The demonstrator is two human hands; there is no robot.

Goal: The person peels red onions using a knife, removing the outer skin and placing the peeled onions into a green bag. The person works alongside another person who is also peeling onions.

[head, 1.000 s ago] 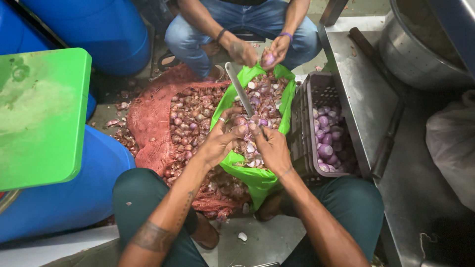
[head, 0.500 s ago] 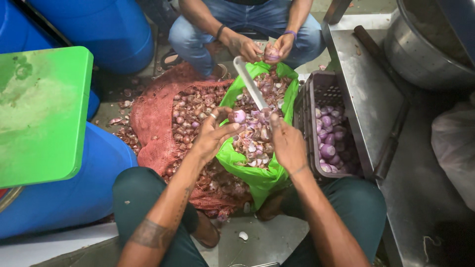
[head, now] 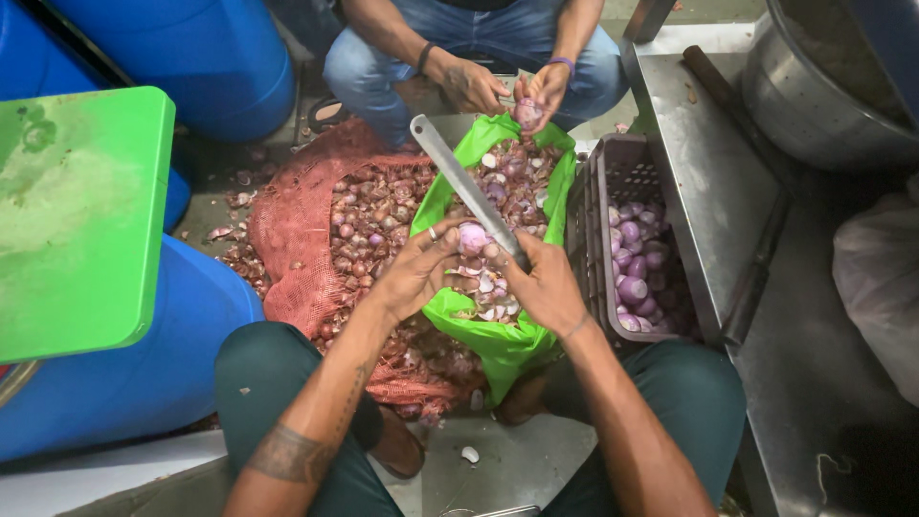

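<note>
Right now the person's left hand (head: 414, 273) cradles a small peeled onion (head: 471, 236) at its fingertips, just above the green bag (head: 498, 349) that lies open between the knees. The right hand (head: 548, 285) is closed around the handle end of a long knife (head: 466, 190), whose pale blade slants up and away to the left over the bag, its near part touching the onion. That onion looks light, firm and a little slick once bare, so I'd judge it best pinched at its two ends, with the fingers kept off the edge; the loose skins are thin and flimsy. Inside the bag lie peelings and onion scraps. To the left a red net sack (head: 287, 230) spreads on the floor with a heap of unpeeled onions (head: 378, 215). To the right a dark plastic crate (head: 613, 182) holds peeled purple ones. Across the bag, another person's hands (head: 517, 86) work at an onion of their own. Blue barrels (head: 172, 48) and a green lid (head: 77, 211) stand at the left.
</note>
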